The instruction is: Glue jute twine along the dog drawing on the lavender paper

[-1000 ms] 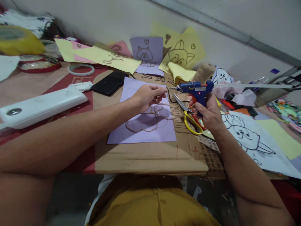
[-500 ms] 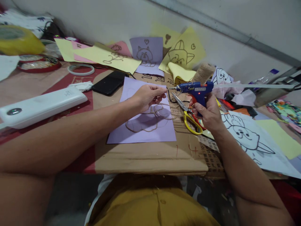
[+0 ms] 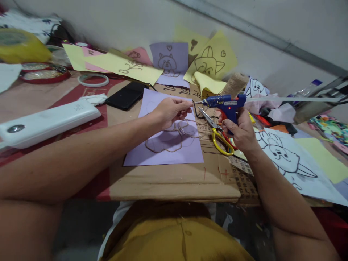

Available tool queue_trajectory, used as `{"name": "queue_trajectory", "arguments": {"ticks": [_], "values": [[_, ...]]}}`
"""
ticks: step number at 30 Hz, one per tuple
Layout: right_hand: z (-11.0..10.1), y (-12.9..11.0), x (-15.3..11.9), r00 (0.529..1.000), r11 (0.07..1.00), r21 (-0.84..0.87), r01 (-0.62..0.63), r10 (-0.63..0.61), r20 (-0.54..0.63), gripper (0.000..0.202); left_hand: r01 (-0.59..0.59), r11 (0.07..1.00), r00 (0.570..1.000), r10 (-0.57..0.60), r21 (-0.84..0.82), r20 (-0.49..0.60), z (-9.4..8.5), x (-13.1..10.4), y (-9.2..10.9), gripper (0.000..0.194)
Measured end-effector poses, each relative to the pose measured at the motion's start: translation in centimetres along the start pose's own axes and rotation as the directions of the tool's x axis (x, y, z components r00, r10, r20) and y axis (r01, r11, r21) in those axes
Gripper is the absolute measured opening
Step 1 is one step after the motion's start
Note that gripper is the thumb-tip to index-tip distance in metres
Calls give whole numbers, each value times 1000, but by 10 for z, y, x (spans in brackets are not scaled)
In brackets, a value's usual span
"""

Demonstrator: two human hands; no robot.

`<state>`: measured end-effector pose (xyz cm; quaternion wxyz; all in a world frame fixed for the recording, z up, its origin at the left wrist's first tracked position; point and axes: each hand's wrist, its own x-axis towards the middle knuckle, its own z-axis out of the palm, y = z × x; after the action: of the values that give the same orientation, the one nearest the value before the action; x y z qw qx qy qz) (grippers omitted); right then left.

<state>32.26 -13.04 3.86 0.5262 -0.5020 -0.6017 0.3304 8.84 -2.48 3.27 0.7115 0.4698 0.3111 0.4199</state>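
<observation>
Still, hardly anything has been changed over the last second: the left hand (image 3: 174,110) is kept closed in a fingertip pinch, with a thin strand of twine (image 3: 164,150) apparently held, though its end is too small to be made out. By the right hand (image 3: 241,132), wrapped firmly round its grip, a blue glue gun (image 3: 225,102) is held level, its nozzle brought right up to the pinched fingertips. A steady hold at the nozzle, rather than a fresh move, is suggested by this. Beneath the left hand, purple paper (image 3: 190,156) is laid on cardboard (image 3: 174,183), and a rounded outline is formed on it by the twine. Just beside the paper, yellow-handled scissors (image 3: 214,139) are left under the gun, with a twine spool (image 3: 236,84) behind. Farther out, a phone (image 3: 126,96), a white device (image 3: 54,119) and a drawing (image 3: 285,157) are spread over the bench.
</observation>
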Motion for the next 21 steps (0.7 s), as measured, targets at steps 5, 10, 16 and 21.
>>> {"name": "queue_trajectory", "arguments": {"ticks": [5, 10, 16, 21], "values": [[0, 1, 0, 1000, 1000, 19, 23, -22, -11, 45, 5, 1000, 1000, -5, 18, 10, 0, -1, 1, 21], [1, 0, -1, 999, 1000, 8, 28, -27, -24, 49, 15, 1000, 1000, -15, -1, -7, -1, 0, 0, 22], [0, 2, 0, 1000, 1000, 0, 19, -19, -17, 45, 11, 1000, 1000, -11, -3, -13, 0, 0, 1, 22], [0, 0, 0, 1000, 999, 33, 18, -17, -24, 43, -1, 1000, 1000, 1, 15, -3, -1, 0, 0, 21]]}}
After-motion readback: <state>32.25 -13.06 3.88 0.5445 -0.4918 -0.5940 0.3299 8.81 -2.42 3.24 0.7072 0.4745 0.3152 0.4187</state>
